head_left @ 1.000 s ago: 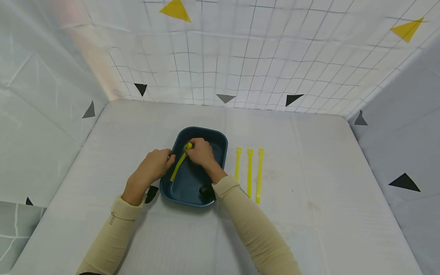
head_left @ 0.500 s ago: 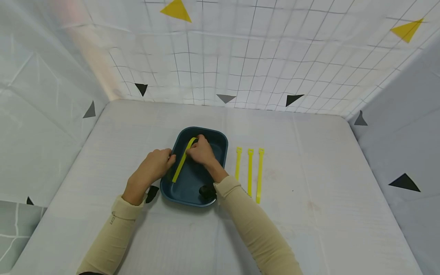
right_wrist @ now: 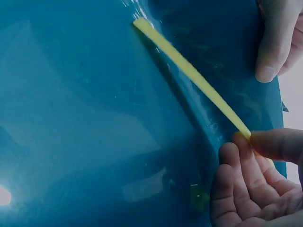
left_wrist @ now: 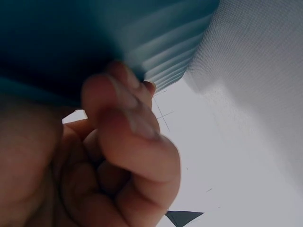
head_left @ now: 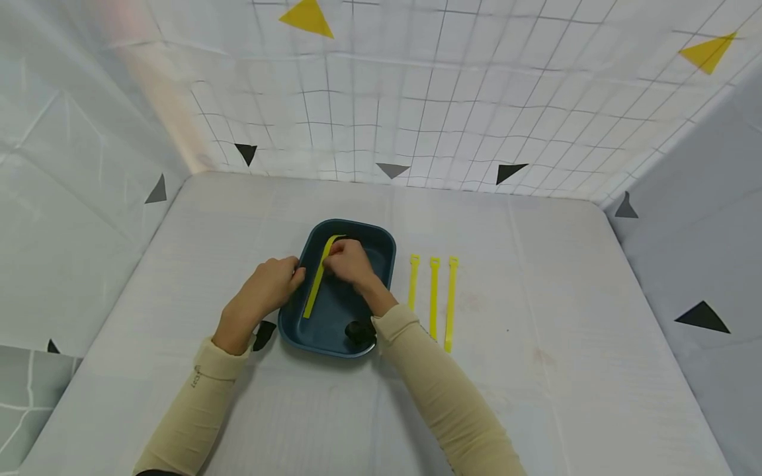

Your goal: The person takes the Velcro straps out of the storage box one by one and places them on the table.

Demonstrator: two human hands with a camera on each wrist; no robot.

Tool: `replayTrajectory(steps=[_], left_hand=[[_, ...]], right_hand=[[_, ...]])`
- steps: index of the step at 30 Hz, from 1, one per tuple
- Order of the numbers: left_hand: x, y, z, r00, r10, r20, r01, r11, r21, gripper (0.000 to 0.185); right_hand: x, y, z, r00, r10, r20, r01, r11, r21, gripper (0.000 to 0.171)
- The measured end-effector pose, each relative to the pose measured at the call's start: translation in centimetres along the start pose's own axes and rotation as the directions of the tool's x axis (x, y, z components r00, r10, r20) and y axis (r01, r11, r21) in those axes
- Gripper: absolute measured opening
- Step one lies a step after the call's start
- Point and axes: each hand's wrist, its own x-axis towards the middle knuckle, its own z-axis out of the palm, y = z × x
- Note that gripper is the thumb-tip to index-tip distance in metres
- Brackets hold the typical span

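A dark blue tray sits mid-table. Inside it lies a yellow strap, running along the tray's left side from the far end toward me. My right hand is in the tray and pinches the strap near its far end; in the right wrist view thumb and fingers close on the yellow strap over the tray floor. My left hand grips the tray's left rim, fingers curled under its ribbed outer wall.
Three more yellow straps lie side by side on the white table just right of the tray. White gridded walls with black and yellow triangles enclose the table on the left, back and right.
My right hand has drawn the strap's held end toward the tray's far end, and the strap now lies straighter along the left side. The left hand has stayed on the rim.
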Motion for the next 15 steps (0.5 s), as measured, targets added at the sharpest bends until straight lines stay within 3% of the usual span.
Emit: replayTrajectory(steps=[9, 15], left_hand=[[-0.02, -0.08, 0.01, 1.0, -0.001, 0.011, 0.001, 1.0, -0.011, 0.025], [0.09, -0.04, -0.02, 1.0, -0.004, 0.019, 0.004, 1.0, -0.005, 0.024]], right_hand=[[-0.15, 0.11, 0.17, 0.999, 0.046, -0.018, -0.043, 0.99, 0.137, 0.016], [-0.43, -0.11, 0.27, 0.997, 0.076, 0.016, -0.078, 0.961, 0.265, 0.012]])
